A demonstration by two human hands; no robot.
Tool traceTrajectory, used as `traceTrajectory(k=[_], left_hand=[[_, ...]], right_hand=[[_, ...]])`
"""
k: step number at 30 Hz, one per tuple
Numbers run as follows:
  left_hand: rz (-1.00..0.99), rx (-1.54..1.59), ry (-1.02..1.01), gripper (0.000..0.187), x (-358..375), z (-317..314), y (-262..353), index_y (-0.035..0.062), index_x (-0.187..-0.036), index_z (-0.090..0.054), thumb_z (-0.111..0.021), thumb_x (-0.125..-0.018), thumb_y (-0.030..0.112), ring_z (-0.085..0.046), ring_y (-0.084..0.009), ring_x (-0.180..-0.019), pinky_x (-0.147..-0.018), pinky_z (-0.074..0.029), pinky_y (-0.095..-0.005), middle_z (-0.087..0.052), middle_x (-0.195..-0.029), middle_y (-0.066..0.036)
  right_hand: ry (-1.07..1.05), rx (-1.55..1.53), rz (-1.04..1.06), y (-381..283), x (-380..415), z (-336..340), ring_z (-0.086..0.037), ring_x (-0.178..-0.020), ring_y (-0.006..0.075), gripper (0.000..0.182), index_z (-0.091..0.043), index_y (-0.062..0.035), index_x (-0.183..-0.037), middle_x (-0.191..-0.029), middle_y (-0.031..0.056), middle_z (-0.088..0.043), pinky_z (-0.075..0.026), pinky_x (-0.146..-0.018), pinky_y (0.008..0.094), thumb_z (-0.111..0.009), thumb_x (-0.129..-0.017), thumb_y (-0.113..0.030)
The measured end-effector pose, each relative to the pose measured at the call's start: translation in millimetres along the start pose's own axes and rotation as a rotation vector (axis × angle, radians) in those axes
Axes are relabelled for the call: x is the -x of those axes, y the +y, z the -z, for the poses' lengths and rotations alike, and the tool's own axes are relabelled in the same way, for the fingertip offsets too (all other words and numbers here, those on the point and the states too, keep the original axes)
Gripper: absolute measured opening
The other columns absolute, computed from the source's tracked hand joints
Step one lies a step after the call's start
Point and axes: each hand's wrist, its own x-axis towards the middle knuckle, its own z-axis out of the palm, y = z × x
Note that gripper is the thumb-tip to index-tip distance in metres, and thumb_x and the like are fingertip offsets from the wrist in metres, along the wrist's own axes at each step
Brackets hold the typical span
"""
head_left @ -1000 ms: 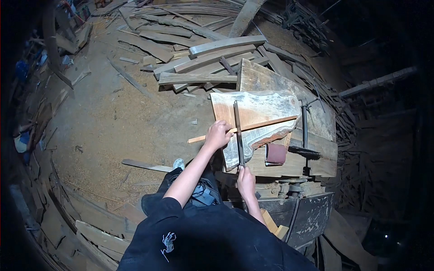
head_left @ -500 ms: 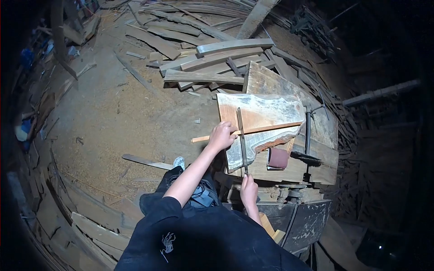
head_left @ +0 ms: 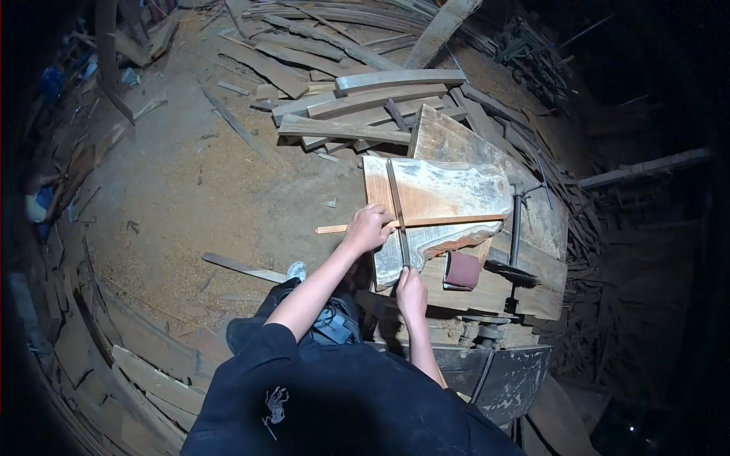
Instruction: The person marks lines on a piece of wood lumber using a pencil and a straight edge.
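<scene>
My left hand point(head_left: 368, 228) is closed on a narrow wooden strip point(head_left: 456, 220), which lies across a live-edge wood slab point(head_left: 449, 182) with its near end jutting out past the slab's left edge. My right hand point(head_left: 413, 295) grips the lower end of a long, flat, dark metal file point(head_left: 395, 190). The file crosses over the strip just right of my left fingers, its far end near the slab's top edge. My right fingers hide the file's handle.
On the bench point(head_left: 551, 262), a folded piece of reddish-brown sandpaper point(head_left: 463, 270) lies beside a dark brush-like thing point(head_left: 511, 272) and a black metal bar point(head_left: 517, 228). Curved timbers point(head_left: 380, 100) are piled beyond. A loose board point(head_left: 242, 267) lies on the sawdust-strewn floor.
My right hand has moved forward and slightly left, pushing the file farther across the strip. My left hand still holds the strip in about the same place.
</scene>
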Motion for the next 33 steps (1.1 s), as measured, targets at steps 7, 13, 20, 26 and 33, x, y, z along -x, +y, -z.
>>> traceTrajectory(k=[7,13,20,26,33], left_hand=[[0.032,-0.032,0.038,0.017,-0.9,-0.3,5.1,0.0054,-0.08,-0.067,-0.067,-0.066,0.016,-0.056,-0.0266,-0.081,-0.071,-0.047,-0.0367,-0.058,-0.077,-0.009],[0.028,-0.024,0.021,0.018,-0.5,-2.4,1.0,0.0065,-0.08,-0.066,-0.069,-0.066,0.017,-0.056,-0.0269,-0.08,-0.07,-0.046,-0.0371,-0.058,-0.077,-0.009],[0.037,-0.032,-0.074,0.02,-3.0,3.9,0.9,0.0063,-0.082,-0.066,-0.069,-0.066,0.018,-0.056,-0.0269,-0.083,-0.072,-0.046,-0.0372,-0.059,-0.079,-0.009],[0.017,-0.029,-0.038,0.022,-2.3,0.5,-0.9,0.006,-0.083,-0.067,-0.069,-0.065,0.019,-0.057,-0.0275,-0.083,-0.072,-0.046,-0.0369,-0.059,-0.079,-0.01],[0.039,0.002,-0.003,0.021,-1.8,-0.9,-0.2,0.0067,-0.082,-0.067,-0.069,-0.065,0.018,-0.057,-0.0268,-0.083,-0.071,-0.047,-0.037,-0.059,-0.078,-0.01]], right_hand=[[0.019,-0.007,-0.021,2.7,26.1,-0.4,-0.056,-0.061,0.0446,0.027,-0.049,0.0001,-0.08,-0.062,0.0282,-0.054,-0.042,-0.054,0.0522,-0.04,-0.091,-0.022],[0.008,0.025,-0.105,33.0,95.3,-2.0,-0.056,-0.062,0.0437,0.025,-0.05,0.0008,-0.083,-0.063,0.0266,-0.055,-0.042,-0.054,0.0508,-0.04,-0.091,-0.021],[-0.06,0.012,-0.17,5.3,65.8,6.3,-0.057,-0.065,0.044,0.026,-0.052,0.0,-0.088,-0.065,0.0273,-0.056,-0.043,-0.057,0.052,-0.039,-0.091,-0.022],[0.001,-0.01,-0.023,-17.0,-22.4,-2.0,-0.057,-0.067,0.044,0.029,-0.051,0.002,-0.082,-0.066,0.0285,-0.056,-0.043,-0.06,0.0523,-0.038,-0.091,-0.023],[0.034,0.03,-0.023,-18.6,-4.5,-4.9,-0.057,-0.063,0.0439,0.027,-0.05,0.0015,-0.083,-0.063,0.0272,-0.056,-0.043,-0.056,0.0525,-0.039,-0.091,-0.022]])
